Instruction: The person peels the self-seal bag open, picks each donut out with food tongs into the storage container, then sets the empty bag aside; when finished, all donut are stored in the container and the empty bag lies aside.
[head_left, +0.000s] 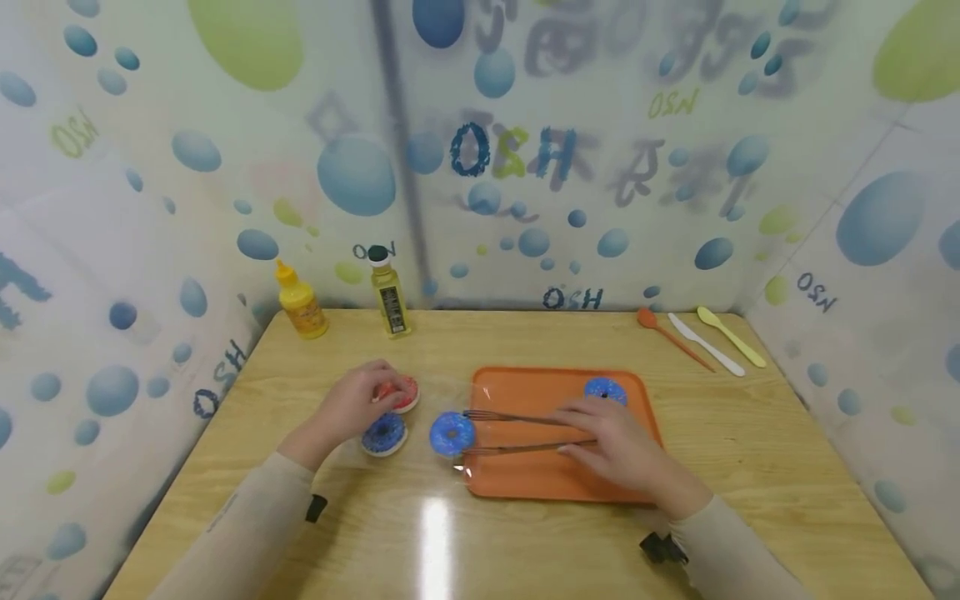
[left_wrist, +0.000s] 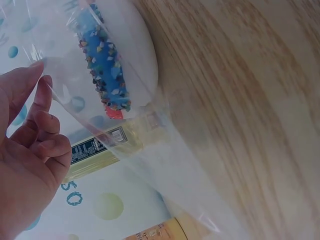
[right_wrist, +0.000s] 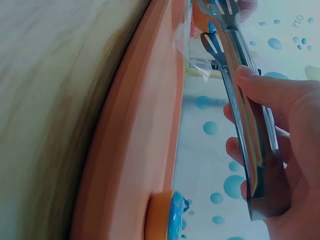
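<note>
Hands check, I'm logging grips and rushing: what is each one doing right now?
Left hand: closed, thumb and finger pinching clear plastic.
Right hand: closed, holding metal tongs, their arms spread apart.

The work surface is a light wood-grain table (head_left: 525,550). An orange tray (head_left: 525,473) rests flat on it and serves as the reference. Left of the tray: a clear plastic bag (left_wrist: 165,165) with a dark-blue donut (head_left: 395,433) and a red donut (head_left: 408,393); whether both sit inside it is unclear. Beyond the tray, to its left: a yellow squeeze bottle (head_left: 302,310) and a dark-capped bottle (head_left: 391,300), both upright. Beyond the tray's far right corner: a red spoon (head_left: 677,341), a white knife (head_left: 705,344) and a yellow spreader (head_left: 731,337), roughly parallel.
</note>
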